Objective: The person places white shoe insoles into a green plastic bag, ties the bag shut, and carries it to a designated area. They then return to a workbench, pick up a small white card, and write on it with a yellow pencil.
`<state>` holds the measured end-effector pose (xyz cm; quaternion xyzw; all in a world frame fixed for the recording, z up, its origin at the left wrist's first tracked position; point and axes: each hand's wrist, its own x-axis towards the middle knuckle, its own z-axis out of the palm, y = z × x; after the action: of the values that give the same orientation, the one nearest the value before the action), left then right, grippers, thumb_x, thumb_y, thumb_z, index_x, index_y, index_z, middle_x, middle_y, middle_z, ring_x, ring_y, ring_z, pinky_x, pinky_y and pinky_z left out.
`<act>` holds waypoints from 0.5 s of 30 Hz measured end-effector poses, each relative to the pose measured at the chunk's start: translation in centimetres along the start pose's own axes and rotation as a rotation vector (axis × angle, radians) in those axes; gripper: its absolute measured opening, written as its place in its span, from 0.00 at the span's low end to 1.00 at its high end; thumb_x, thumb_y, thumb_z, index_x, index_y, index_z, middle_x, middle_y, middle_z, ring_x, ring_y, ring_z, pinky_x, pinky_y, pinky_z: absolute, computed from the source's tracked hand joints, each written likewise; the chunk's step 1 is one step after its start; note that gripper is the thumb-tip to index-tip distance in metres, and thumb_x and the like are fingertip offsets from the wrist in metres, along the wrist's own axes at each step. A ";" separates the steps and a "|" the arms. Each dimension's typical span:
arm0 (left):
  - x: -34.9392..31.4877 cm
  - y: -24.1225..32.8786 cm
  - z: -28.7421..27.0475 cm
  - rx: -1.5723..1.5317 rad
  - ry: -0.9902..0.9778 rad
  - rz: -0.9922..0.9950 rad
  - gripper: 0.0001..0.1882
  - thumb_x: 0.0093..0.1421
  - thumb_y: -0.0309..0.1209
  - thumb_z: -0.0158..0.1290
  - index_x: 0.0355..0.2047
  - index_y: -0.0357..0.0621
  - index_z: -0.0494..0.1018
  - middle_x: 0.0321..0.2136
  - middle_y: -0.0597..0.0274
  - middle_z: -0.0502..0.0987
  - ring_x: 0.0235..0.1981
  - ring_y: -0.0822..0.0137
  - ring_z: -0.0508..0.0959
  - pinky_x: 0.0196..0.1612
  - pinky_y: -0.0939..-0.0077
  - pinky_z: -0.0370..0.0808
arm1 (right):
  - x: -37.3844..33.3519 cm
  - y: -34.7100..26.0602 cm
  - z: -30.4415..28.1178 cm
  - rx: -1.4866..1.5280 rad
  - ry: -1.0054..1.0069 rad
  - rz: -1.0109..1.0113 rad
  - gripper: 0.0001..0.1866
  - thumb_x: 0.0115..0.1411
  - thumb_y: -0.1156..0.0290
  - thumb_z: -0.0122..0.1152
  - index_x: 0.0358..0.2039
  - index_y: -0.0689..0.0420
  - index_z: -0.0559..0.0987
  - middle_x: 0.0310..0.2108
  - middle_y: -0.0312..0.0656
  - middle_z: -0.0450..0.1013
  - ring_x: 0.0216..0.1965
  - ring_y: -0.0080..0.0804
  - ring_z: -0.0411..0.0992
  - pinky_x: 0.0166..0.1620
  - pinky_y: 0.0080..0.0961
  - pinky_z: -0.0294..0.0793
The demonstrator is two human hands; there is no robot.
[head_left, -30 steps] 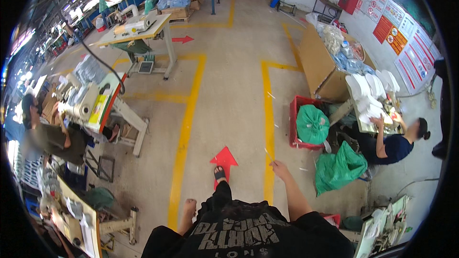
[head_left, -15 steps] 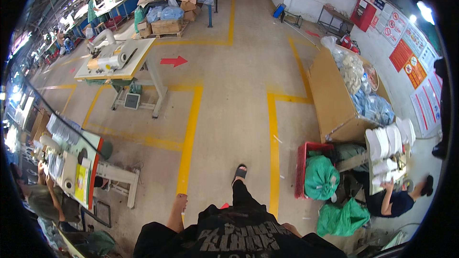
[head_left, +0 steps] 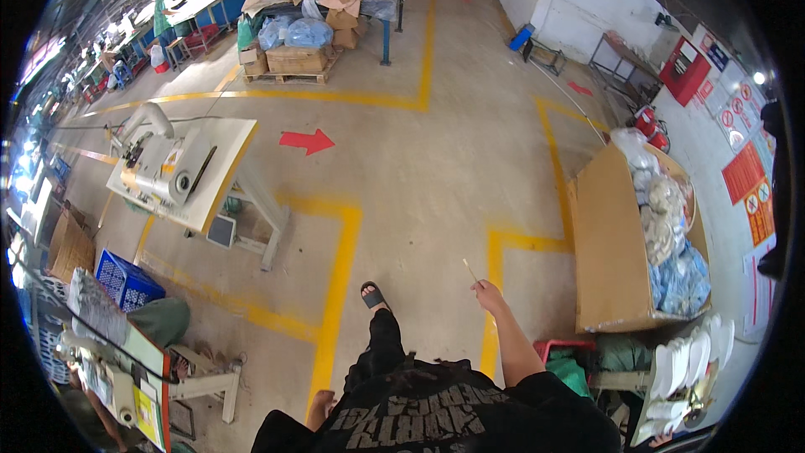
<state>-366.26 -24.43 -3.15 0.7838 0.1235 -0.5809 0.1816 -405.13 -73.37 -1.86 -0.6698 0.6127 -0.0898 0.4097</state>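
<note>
My right hand (head_left: 486, 294) is out ahead of me over the walkway, with its fingers pinched on a thin stick (head_left: 470, 269) that has a pale tip. The stick points forward and slightly left. Low at my left side hangs my left hand (head_left: 320, 408), partly cut off by my black shirt, and its fingers do not show well enough to judge their state. It lies nearest the yellow floor line (head_left: 329, 335), apart from any object. One foot in a dark sandal (head_left: 372, 294) is stepping forward on the floor.
A sewing machine table (head_left: 231, 176) stands ahead left, another station (head_left: 151, 403) nearer left, where a person sits. On the right are a large cardboard box (head_left: 599, 243) of plastic bags, a red crate (head_left: 563, 347) and a workstation with white pieces (head_left: 692, 352). Cartons on a pallet (head_left: 298, 61) lie farther off.
I have moved forward along the walkway, and the box and tables are closer. My right hand has swung up into view with the stick. My left hand has dropped back; the other foot leads.
</note>
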 end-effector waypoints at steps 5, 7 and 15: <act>3.5 15.1 -2.3 0.062 -0.041 -0.020 0.16 0.66 0.40 0.50 0.49 0.47 0.74 0.35 0.55 0.79 0.27 0.61 0.77 0.27 0.63 0.74 | 11.0 -8.5 1.8 -0.088 -0.272 0.191 0.20 0.67 0.56 0.53 0.45 0.59 0.82 0.36 0.55 0.80 0.34 0.51 0.79 0.40 0.44 0.80; 4.8 24.8 -3.1 0.111 -0.058 0.084 0.15 0.66 0.40 0.50 0.48 0.46 0.75 0.34 0.56 0.79 0.26 0.62 0.76 0.27 0.64 0.74 | 13.9 -9.3 3.2 -0.277 -0.406 0.261 0.21 0.67 0.56 0.52 0.46 0.61 0.82 0.36 0.55 0.80 0.31 0.50 0.79 0.38 0.43 0.81; 7.9 70.4 -7.3 0.020 0.035 0.695 0.15 0.66 0.38 0.50 0.51 0.48 0.72 0.30 0.60 0.78 0.21 0.69 0.72 0.23 0.71 0.71 | 27.6 -8.4 4.4 0.319 -0.575 0.786 0.19 0.67 0.61 0.57 0.55 0.55 0.78 0.34 0.45 0.77 0.29 0.44 0.76 0.37 0.47 0.81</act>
<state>-329.17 -85.05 1.11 0.7905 -0.1535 -0.4719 0.3589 -389.70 -96.89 -9.71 -0.3153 0.6595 0.1666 0.6618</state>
